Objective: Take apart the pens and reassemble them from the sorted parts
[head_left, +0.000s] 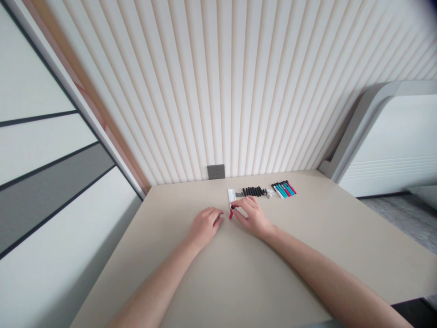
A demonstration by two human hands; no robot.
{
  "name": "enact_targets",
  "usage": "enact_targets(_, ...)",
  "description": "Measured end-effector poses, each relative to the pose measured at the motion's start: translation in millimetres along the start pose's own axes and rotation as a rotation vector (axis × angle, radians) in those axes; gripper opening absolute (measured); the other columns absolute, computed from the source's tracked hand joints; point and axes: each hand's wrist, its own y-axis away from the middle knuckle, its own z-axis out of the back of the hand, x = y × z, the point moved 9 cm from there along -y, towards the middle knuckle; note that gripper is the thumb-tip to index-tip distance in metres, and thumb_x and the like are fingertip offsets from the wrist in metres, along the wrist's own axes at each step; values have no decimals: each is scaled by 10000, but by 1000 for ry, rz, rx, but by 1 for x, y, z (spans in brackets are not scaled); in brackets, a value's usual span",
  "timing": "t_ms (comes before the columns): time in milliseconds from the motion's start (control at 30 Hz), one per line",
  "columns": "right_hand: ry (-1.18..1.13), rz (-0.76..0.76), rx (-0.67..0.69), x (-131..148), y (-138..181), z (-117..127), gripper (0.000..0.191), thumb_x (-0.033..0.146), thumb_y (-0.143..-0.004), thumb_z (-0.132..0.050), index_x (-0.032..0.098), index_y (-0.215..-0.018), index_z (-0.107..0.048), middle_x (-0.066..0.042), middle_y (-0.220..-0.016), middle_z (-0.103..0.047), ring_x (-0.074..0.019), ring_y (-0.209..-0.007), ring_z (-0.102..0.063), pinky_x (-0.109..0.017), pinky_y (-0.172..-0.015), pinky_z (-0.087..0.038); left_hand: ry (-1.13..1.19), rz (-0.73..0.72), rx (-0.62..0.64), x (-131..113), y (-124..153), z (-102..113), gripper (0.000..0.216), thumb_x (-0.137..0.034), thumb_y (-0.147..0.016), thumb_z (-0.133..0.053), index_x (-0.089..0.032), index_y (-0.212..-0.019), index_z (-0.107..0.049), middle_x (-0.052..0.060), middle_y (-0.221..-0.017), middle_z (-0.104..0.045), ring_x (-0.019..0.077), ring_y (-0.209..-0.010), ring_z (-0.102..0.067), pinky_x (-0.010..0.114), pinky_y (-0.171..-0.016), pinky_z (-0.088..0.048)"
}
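Note:
My right hand pinches a short red marker with a black end between thumb and fingertips, just above the table. My left hand is close by on the left, its fingers bent and slightly apart, with nothing visible in them. Behind the marker lies a bundle of thin white sticks, side by side. To their right are small grey pieces, partly hidden by my right hand, then a row of black tubes and a small pile of whitish bits. Farther right, several markers in teal, red and white with black ends lie in a row.
The beige table meets a ribbed white wall with a dark socket at its back edge. White and grey panels stand on the left. A pale headboard-like panel rises at the right.

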Motion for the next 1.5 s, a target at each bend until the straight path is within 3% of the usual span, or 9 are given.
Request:
enact_targets(567, 41, 33, -36, 4, -1, 9, 150, 212, -915, -541, 246, -1045, -609, -34, -909, -708, -178, -816, -623, -401, -880, -429, -25, -9, 13, 0, 1, -3, 148, -180, -909, -533, -200, -1014, -635, 46, -931, -662, 187, -878, -620, 309, -817, -487)
enact_targets(1100, -3, 45, 180, 11, 2, -17, 318, 258, -915, -556, 243, -1229, -506, -59, -984, -687, -192, -925, -632, -355, -867, -489, 7, -22, 17, 1, 1, -4, 113, -219, -898, -564, -208, -980, -641, 46, -925, -671, 191, -892, -627, 306, -825, -486)
enact_targets(1267, 36, 121, 201, 12, 2, -16, 352, 196, -946, -449, 252, -1290, -495, -71, -1025, -686, -202, -928, -645, -359, -851, -505, -19, -20, 26, 0, 0, -3, 107, -203, -895, -561, -204, -964, -642, 46, -924, -671, 192, -882, -626, 308, -818, -481)
enact_targets(1367, 106, 16, 111, -14, -3, 6, 419, 222, -959, -404, 252, -1375, -440, -74, -1064, -678, -228, -949, -640, -379, -856, -505, -11, -24, 29, -1, 0, -3, 103, -216, -897, -561, -211, -953, -646, 40, -911, -671, 184, -873, -625, 297, -799, -477)
enact_targets(1500, 214, -325, -155, -86, 0, 68, 462, 305, -940, -428, 197, -1390, -428, -81, -1003, -686, -244, -856, -641, -387, -767, -510, -5, -23, 43, 0, 0, -4, 110, -223, -904, -544, -219, -949, -644, 33, -899, -666, 173, -856, -615, 284, -776, -469)
